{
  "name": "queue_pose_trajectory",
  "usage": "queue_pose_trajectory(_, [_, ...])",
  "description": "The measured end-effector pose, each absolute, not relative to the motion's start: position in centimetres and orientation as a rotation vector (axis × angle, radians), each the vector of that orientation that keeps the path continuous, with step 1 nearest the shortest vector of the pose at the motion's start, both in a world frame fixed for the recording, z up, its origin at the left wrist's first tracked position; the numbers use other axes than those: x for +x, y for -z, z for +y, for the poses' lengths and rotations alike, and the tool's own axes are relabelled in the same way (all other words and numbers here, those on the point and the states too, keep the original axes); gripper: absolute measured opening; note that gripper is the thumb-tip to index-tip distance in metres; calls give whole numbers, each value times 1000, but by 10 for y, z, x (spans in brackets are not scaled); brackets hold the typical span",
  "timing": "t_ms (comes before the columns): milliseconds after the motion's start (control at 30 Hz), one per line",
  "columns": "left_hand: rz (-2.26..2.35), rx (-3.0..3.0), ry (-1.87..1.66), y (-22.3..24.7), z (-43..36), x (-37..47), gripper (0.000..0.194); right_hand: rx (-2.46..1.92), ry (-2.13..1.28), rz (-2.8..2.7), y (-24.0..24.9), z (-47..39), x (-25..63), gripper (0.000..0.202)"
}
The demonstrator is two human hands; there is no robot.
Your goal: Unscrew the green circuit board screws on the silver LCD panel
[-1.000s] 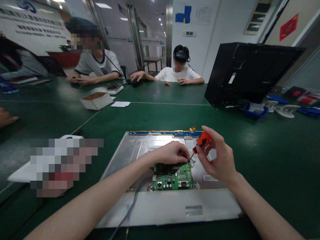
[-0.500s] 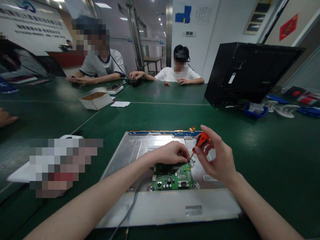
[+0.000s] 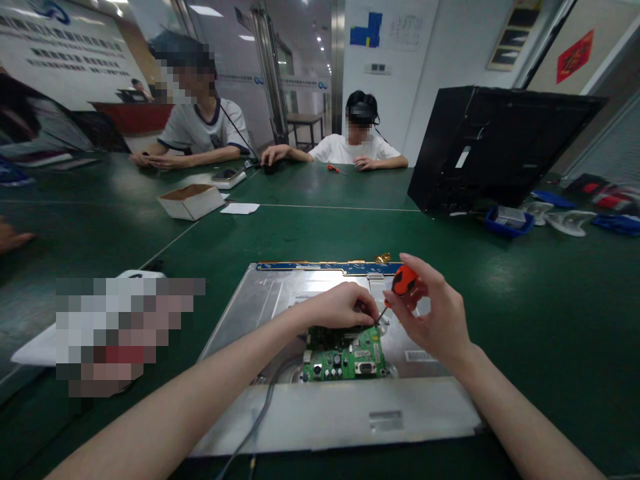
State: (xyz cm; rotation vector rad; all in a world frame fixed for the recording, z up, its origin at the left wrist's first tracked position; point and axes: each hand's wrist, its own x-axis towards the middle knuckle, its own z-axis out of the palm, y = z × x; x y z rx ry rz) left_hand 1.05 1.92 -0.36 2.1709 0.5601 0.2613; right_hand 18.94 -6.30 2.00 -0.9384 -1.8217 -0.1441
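Note:
My right hand (image 3: 435, 313) grips the orange and black handle of a screwdriver (image 3: 404, 280), which tilts with its shaft down to the left. Its tip meets the upper right corner of a green circuit board (image 3: 345, 363). At that same corner, my left hand (image 3: 350, 305) is closed, thumb and fingertips together beside the tip; whatever they pinch is too small to make out. My left hand covers the board's far part. Under the board lies a silver metal display panel (image 3: 430, 410), with a blue circuit strip (image 3: 310, 267) along its far edge.
A grey cable (image 3: 265, 413) runs from the board over the panel's near edge. On the green table (image 3: 320, 233) stand a white open box (image 3: 193, 203), a black monitor housing (image 3: 500, 147) and a blue tray (image 3: 509, 222). Two people sit opposite; another person's hand (image 3: 14, 237) shows at left.
The screwdriver handle has turned a little in my right hand, and those fingers have shifted slightly. My left hand stays at the board's corner.

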Motion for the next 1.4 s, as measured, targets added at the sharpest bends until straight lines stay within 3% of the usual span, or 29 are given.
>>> queue_pose_trajectory(400, [590, 2162, -252, 3, 18, 11, 9, -943, 28, -1852, -24, -67, 188, 69])
queue_pose_trajectory(1400, [574, 2180, -243, 3, 19, 10, 13, -967, 75, -1826, -21, -64, 189, 60])
